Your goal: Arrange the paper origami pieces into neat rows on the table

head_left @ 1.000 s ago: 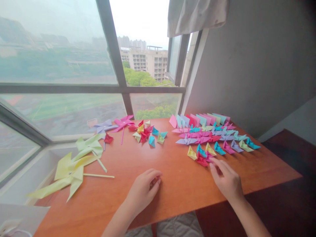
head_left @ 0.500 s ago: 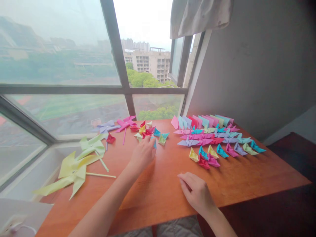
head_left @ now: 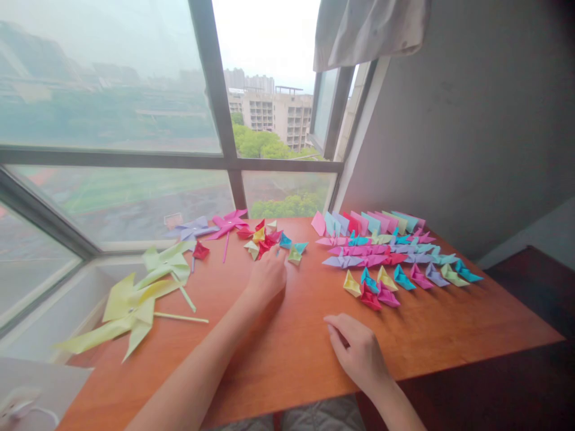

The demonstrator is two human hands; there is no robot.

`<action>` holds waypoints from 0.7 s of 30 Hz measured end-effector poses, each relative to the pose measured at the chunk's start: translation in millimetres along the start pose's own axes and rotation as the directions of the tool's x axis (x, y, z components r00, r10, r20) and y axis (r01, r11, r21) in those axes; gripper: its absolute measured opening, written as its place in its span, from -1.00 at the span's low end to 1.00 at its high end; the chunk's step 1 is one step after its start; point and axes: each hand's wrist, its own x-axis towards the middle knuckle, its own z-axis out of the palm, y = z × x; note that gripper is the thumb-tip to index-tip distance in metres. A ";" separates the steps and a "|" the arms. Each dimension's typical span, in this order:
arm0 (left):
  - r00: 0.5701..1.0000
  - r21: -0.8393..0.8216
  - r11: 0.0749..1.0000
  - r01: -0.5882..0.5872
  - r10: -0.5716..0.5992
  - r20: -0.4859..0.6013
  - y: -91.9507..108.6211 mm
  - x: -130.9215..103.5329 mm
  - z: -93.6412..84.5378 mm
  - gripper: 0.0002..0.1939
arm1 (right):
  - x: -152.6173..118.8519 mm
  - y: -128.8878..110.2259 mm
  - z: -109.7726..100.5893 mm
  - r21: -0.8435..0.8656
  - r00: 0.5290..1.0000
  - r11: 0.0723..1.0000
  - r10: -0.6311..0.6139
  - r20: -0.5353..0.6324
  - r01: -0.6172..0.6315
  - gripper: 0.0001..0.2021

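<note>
My left hand point(head_left: 268, 276) reaches over the table to the near side of a loose pile of small folded paper boats. Its fingers are closed on a blue paper boat, of which only a sliver shows past the fingertips. Just beyond lie a red boat point(head_left: 268, 242), a yellow boat point(head_left: 259, 234), another blue boat point(head_left: 286, 240) and a pale green boat point(head_left: 294, 256). My right hand point(head_left: 358, 347) rests on the wooden table point(head_left: 309, 335), loosely curled with nothing visible in it. Nearest to it are a red boat point(head_left: 370, 297) and a magenta boat point(head_left: 387, 295).
At the left lie several paper pinwheels, among them a yellow pinwheel point(head_left: 132, 311) and a magenta pinwheel point(head_left: 230, 222). Rows of folded paper cranes point(head_left: 344, 259) and standing folded papers point(head_left: 372, 222) fill the back right, with boats point(head_left: 421, 276) before them. A window frame point(head_left: 287, 166) borders the table's far side.
My left hand has shifted slightly and turned, so the blue boat in its fingers is now mostly hidden. The right hand stays where it was. The view has tilted a little.
</note>
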 end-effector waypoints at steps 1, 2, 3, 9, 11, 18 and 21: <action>1.000 -0.027 1.000 -0.001 0.001 0.001 -1.7 -1.2 -2.2 -0.79 | 0.2 -0.2 -0.2 -0.001 1.000 1.000 0.000 -0.001 0.000 -0.80; 1.000 -0.057 0.998 -0.002 0.002 0.002 -3.2 -2.7 -4.8 -0.81 | 0.4 -0.3 -0.4 -0.002 1.000 1.000 0.000 -0.002 0.000 -0.80; 1.000 -0.091 0.996 -0.003 0.003 0.001 -4.4 -4.6 -7.8 -0.82 | 0.5 -0.4 -0.6 -0.005 1.000 1.000 0.000 -0.003 0.000 -0.80; 0.997 -0.334 0.942 -0.039 0.061 0.056 2.6 -27.0 -25.0 -0.75 | -0.1 -1.0 -1.2 -0.004 1.000 1.000 0.000 -0.011 0.000 -0.80; 0.993 -0.478 0.878 -0.011 0.067 0.099 10.7 -39.2 -26.9 -0.74 | -0.4 -1.9 -2.2 0.008 1.000 1.000 0.002 -0.017 -0.002 -0.80; 0.942 -0.807 0.538 0.244 0.067 0.329 39.8 -83.2 -15.1 -0.71 | -0.2 -7.8 -8.0 0.065 0.995 0.993 -0.095 -0.012 0.096 -0.68; 0.936 -0.804 0.523 0.282 0.036 0.351 46.6 -97.2 -8.4 -0.69 | -0.1 -10.9 -10.4 0.081 0.975 0.973 -0.221 0.033 0.218 -0.71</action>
